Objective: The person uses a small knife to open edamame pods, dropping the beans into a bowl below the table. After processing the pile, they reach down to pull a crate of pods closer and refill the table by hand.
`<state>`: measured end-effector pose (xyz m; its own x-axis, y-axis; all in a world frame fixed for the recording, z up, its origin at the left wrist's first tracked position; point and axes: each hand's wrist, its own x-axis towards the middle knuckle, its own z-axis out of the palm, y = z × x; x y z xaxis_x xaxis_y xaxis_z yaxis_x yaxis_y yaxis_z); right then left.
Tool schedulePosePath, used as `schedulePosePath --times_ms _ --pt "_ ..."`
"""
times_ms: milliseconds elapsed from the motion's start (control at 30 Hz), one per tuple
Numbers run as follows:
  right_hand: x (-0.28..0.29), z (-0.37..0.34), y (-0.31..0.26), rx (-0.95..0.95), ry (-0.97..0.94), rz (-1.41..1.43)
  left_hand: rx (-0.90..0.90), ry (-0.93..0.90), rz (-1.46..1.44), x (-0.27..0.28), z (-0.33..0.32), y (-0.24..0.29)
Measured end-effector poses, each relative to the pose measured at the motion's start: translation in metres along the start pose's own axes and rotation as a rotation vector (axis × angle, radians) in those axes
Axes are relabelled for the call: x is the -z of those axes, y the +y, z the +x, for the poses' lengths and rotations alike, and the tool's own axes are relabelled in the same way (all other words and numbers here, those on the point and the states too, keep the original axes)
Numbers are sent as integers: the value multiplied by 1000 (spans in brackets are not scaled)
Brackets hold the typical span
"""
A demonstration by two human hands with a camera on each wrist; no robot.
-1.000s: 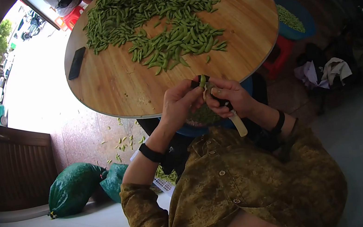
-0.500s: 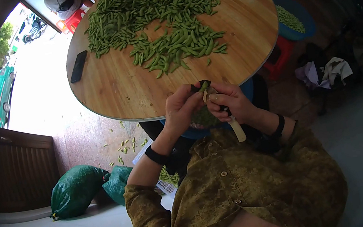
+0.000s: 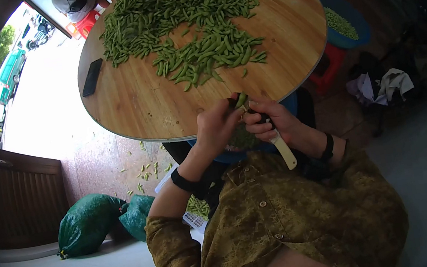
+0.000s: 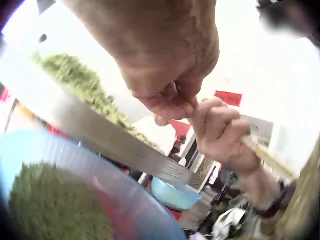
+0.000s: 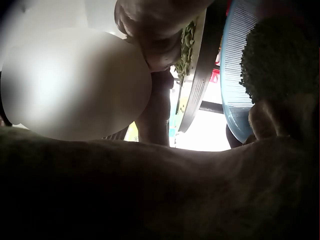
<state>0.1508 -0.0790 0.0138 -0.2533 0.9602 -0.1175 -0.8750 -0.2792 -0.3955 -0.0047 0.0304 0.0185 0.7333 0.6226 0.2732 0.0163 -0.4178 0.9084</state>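
Pod in the fingers: one green bean pod point(image 3: 242, 99), held between the two hands just off the near edge of the table.
Left hand: the left hand point(image 3: 215, 126) pinches the pod, fingers narrow around it, with dark coverings showing near the fingertips.
Right hand: the right hand point(image 3: 281, 118) is curled around a cream-handled tool point(image 3: 284, 151), its handle pointing back toward the shirt; whether its fingertips touch the pod, I cannot tell, nor is a blade plain to see.
Shelling: the step in hand looks to be opening this pod; the next move would seem to call for a firm left pinch while the right works at the pod, close above the basin.
Blue basin: the blue basin point(image 4: 75, 155) sits below the hands, bearing a green mass point(image 4: 52, 205) too blurred to name.
Pods on the table: a large heap of pods point(image 3: 162, 11) covers the far left of the round table point(image 3: 289, 28), with a looser spread point(image 3: 209, 51) nearer.
Farther right: a second basin of beans point(image 3: 339, 23) near a red stool point(image 3: 328, 67).
Floor, left: two green sacks point(image 3: 88, 224) and scattered pods point(image 3: 146, 173).
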Motion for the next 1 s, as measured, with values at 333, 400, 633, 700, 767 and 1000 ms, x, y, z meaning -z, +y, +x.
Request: schedulePosePath --times_ms 333,400,633,700,767,1000 --pt "-13 -4 -1 77 69 -195 350 -1 -429 3 2 20" --pt "-12 -4 -3 125 139 -335 364 -6 -376 1 1 19" --pt "-3 8 -2 771 341 -1542 165 -5 18 -10 -10 4" --pt "-2 6 -4 739 321 -1620 136 12 56 -11 -13 -1" --pt "-3 5 -3 686 325 -1645 102 45 107 -11 -14 -1" --pt "1 2 -3 589 213 -1781 -159 52 345 -15 -24 -2"
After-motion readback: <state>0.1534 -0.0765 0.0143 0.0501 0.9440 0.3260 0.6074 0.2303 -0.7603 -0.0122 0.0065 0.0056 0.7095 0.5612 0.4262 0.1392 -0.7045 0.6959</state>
